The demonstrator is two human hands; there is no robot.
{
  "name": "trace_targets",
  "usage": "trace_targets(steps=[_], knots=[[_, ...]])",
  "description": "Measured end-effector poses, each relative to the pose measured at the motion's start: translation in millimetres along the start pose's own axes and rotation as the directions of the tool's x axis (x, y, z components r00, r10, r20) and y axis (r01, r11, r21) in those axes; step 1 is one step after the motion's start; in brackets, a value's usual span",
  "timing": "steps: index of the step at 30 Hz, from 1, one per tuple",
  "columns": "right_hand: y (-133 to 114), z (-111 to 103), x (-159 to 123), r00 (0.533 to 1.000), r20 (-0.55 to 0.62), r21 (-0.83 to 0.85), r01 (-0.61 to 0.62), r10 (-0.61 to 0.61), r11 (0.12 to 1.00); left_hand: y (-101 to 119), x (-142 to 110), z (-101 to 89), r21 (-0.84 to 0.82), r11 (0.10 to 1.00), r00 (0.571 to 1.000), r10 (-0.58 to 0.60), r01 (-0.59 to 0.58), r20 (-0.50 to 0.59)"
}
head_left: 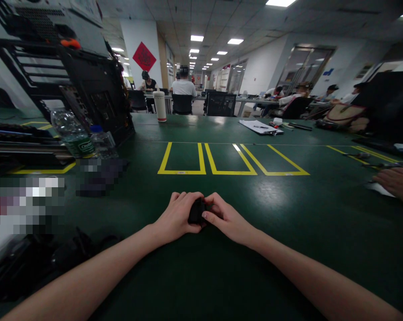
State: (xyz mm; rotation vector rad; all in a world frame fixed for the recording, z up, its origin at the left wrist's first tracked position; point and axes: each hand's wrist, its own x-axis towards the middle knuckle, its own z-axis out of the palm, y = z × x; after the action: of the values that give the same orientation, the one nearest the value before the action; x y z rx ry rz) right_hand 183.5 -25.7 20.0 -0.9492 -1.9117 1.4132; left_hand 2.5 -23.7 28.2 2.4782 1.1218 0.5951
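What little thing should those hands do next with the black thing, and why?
I'd say gently tilt the small black object up for a better look. The left hand wraps around one side, and the right hand has its fingertips at the other. Together they hide much of it, so its shape is hard to tell.

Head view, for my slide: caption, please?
Left hand and right hand hold a black object at a green table, before yellow tape.
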Motion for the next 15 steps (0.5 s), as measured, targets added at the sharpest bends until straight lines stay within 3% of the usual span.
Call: trace_targets(steps=[3,9,15], knots=[[-0.5,0.5,-2.1,0.999,0.03,0.018,0.014,-0.015,1.0,-0.8,0.4,0.9,0.011,1.0,1.0,-0.001,0.001,-0.009],[8.4,3.0,1.9,0.999,-0.039,0.082,0.039,-0.036,0.996,-0.9,1.5,2.6,0.036,0.999,1.0,0.001,-0.001,-0.02],[3.2,1.1,1.3,0.999,-0.029,0.027,-0.026,0.027,0.999,-1.1,0.8,1.9,0.016,1.0,1.0,0.004,-0.004,-0.014]])
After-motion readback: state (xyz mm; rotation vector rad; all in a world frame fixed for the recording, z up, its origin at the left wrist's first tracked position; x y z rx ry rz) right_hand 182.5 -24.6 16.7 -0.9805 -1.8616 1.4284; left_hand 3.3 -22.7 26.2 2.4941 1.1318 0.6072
